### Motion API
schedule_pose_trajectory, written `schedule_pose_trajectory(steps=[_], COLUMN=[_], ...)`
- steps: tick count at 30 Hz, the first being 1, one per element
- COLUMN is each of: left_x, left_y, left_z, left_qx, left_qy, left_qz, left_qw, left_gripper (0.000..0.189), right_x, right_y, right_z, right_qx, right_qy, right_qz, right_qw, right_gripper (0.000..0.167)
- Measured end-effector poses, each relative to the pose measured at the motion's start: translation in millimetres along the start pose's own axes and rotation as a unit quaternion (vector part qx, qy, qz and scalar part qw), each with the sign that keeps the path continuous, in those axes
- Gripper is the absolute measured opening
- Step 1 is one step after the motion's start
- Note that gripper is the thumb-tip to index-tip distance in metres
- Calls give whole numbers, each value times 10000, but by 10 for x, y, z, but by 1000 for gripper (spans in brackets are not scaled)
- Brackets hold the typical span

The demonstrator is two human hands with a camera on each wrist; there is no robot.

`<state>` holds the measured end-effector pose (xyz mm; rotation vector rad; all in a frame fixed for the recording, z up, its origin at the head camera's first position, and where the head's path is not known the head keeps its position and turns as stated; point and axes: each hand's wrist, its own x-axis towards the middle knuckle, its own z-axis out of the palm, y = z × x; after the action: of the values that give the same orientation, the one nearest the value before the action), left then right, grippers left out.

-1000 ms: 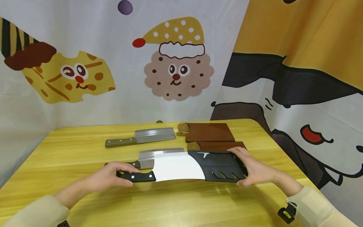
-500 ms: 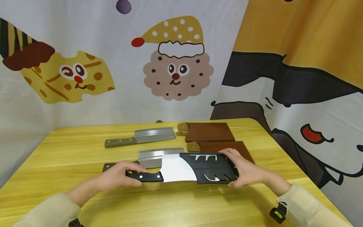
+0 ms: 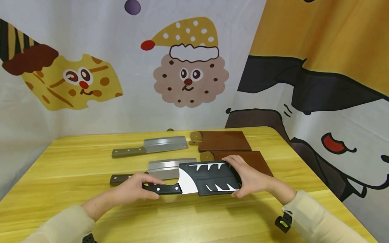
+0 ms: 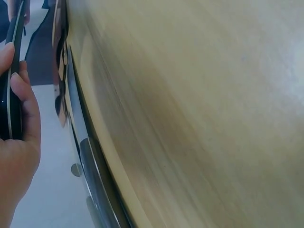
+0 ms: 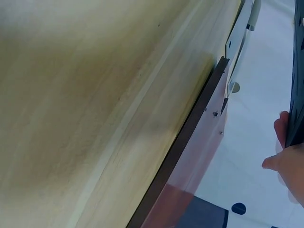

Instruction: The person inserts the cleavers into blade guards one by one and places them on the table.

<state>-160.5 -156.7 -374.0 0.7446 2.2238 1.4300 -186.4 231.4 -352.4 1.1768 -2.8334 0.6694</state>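
My left hand (image 3: 135,188) grips the black riveted handle (image 3: 165,189) of a cleaver, held above the table. Most of the cleaver's blade (image 3: 187,182) is inside a black slotted sheath (image 3: 212,179); a bright strip shows near the handle and more through the slots. My right hand (image 3: 250,179) holds the sheath's far end between thumb and fingers. In the left wrist view, the thumb and fingers close round the black handle (image 4: 14,109). At the right wrist view's edge, the right hand (image 5: 289,164) holds the dark sheath (image 5: 297,90).
Two more cleavers lie on the table: one at the back (image 3: 165,144), one nearer (image 3: 165,166), partly behind the held one. Two brown leather sheaths, a rear one (image 3: 226,141) and a front one (image 3: 256,161), lie to the right. A printed curtain (image 3: 136,118) hangs behind the table.
The right hand has moved left with the sheath, and the left hand has moved somewhat right with the cleaver. The sheath now covers much more of the blade.
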Motion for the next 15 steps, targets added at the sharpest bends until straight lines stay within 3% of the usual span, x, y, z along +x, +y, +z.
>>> schedule_pose_trajectory(steps=[6,15], left_x=[19,-8], left_y=[-29,-196], left_z=[48,191], left_qx=[-172,-253], left_qy=[7,-241], left_qz=[110,243], left_qw=[9998,9991], left_gripper=[41,39], right_x=[-32,-167], right_y=[32,45], right_z=[36,227], right_qx=[102,270], right_qy=[11,-464], right_qz=[18,257], right_qw=[9999,9982], right_gripper=[97,96])
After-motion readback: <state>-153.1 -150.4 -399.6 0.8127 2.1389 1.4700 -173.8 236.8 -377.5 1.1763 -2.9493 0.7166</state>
